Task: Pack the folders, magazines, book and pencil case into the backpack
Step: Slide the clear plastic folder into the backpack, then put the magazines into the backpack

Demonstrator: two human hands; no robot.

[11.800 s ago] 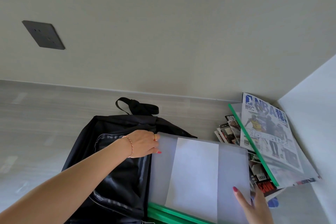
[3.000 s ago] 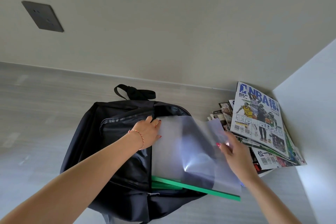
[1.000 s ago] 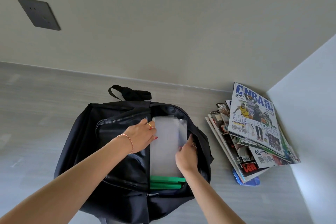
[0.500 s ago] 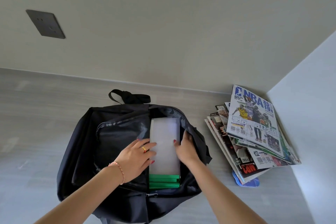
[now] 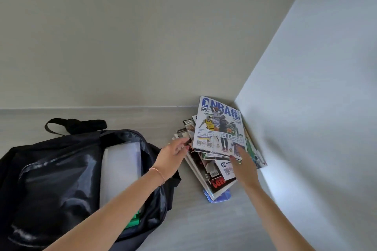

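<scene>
Magazines (image 5: 218, 149): glossy, flat, loosely fanned stack just right of the backpack (image 5: 61, 179).

Left hand (image 5: 173, 155) lay open-fingered at the stack's near-left edge; right hand (image 5: 242, 166), open, at its right.

Risk: slick covers could slide apart if lifted unevenly.

Backpack: soft black fabric, unzipped, translucent folders (image 5: 122, 167) inside.

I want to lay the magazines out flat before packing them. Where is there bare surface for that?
Bare floor lies behind the backpack along the wall, and in front of the magazine pile, right of the bag. The corner is crowded: the pile fills it, with both hands, left hand and right hand, on it.
</scene>
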